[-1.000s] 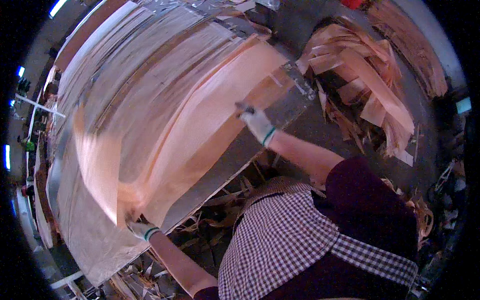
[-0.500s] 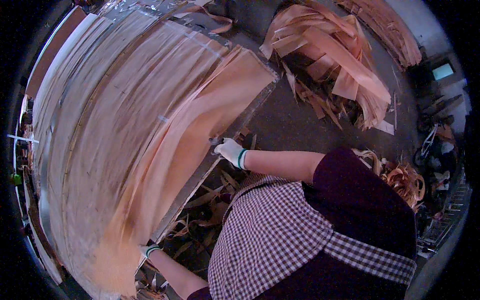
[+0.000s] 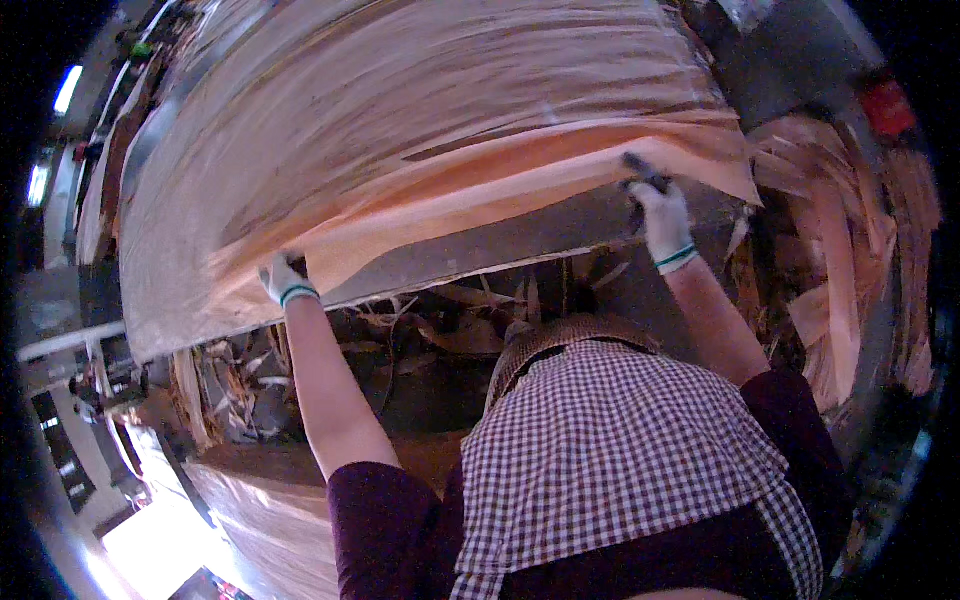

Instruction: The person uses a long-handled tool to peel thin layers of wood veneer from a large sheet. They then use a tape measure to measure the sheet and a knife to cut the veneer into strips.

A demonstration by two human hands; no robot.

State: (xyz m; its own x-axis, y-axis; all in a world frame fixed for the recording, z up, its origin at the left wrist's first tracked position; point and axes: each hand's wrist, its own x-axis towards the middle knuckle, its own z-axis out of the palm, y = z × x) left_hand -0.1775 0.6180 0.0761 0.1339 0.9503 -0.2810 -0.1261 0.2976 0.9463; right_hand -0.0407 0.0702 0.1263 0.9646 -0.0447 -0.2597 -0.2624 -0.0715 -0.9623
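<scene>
A wide, thin sheet of orange wood veneer (image 3: 480,205) lies rippled along the near edge of a broad stack of paler veneer (image 3: 420,110). My left hand (image 3: 283,281), in a white glove with dark fingers and a green cuff band, is closed at the sheet's near-left edge. Its fingertips are partly hidden. At the sheet's right part is my right hand (image 3: 664,218), gloved the same way. Its dark fingers look spread apart over the near edge, though motion blurs them; I cannot make out anything held in them.
Beneath the stack's near edge, loose veneer strips (image 3: 480,297) litter the dark floor. A heap of crumpled veneer (image 3: 830,260) stands at the right. More sheet material (image 3: 270,520) lies at the lower left, beside a bright opening (image 3: 160,550).
The view has swung round, so the stack now runs across the top. Relative to the sheet, my right hand has moved toward its right end; my left hand stays near the left end.
</scene>
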